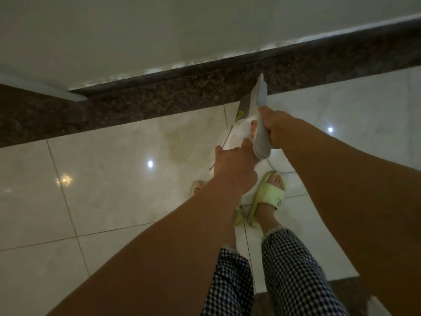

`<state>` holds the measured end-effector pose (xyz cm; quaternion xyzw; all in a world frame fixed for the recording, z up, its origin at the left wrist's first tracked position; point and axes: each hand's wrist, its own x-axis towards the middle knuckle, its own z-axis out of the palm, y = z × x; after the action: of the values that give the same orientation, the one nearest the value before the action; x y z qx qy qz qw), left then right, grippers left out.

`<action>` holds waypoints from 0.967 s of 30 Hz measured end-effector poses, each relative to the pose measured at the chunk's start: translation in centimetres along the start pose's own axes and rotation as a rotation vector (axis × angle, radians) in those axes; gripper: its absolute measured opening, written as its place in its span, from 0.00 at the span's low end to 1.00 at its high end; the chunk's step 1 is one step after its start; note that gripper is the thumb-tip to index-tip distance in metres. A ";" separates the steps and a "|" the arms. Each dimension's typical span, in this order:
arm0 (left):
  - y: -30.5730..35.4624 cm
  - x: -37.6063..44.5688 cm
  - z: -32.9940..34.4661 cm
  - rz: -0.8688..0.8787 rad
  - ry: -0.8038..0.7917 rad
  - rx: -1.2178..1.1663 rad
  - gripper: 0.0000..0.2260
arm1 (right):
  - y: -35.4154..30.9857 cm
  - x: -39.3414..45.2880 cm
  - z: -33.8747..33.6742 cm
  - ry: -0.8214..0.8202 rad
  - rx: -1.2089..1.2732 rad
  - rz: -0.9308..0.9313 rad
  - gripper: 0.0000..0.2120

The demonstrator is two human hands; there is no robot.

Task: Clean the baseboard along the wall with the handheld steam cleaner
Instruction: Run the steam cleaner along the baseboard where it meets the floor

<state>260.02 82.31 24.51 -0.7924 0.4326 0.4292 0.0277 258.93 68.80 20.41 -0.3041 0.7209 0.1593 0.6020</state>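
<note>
Dark baseboard (205,87) is met at 12 o'clock by the steam cleaner (255,106), its long axis pointing there; its handle is grasped by the right hand (275,126), its body steadied by the left hand (234,165).

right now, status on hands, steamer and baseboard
Right hand gripping steam cleaner handle; left hand holding its white body. Nozzle tip at the dark granite baseboard. Nothing in the way along the baseboard.

Glossy floor tiles (109,179), green slippers (270,197), checked trousers (293,274), white wall (136,30).
</note>
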 end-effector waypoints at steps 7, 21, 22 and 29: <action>7.0 2.6 0.6 -0.017 0.005 -0.085 0.18 | -1.6 2.1 -6.5 0.043 -0.005 -0.030 0.19; 14.0 0.1 -3.3 0.016 0.028 -0.093 0.18 | -3.7 -3.5 -14.2 0.025 0.068 -0.069 0.20; 14.6 0.0 -3.8 0.016 0.044 -0.108 0.17 | -4.3 -3.9 -14.7 0.022 0.056 -0.077 0.20; 17.1 0.7 -5.3 -0.012 0.123 -0.241 0.18 | -7.7 -5.4 -16.1 0.084 -0.058 -0.109 0.22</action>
<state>251.51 68.94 32.92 -0.8174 0.3741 0.4284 -0.0915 251.83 54.70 30.27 -0.3666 0.7229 0.1340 0.5701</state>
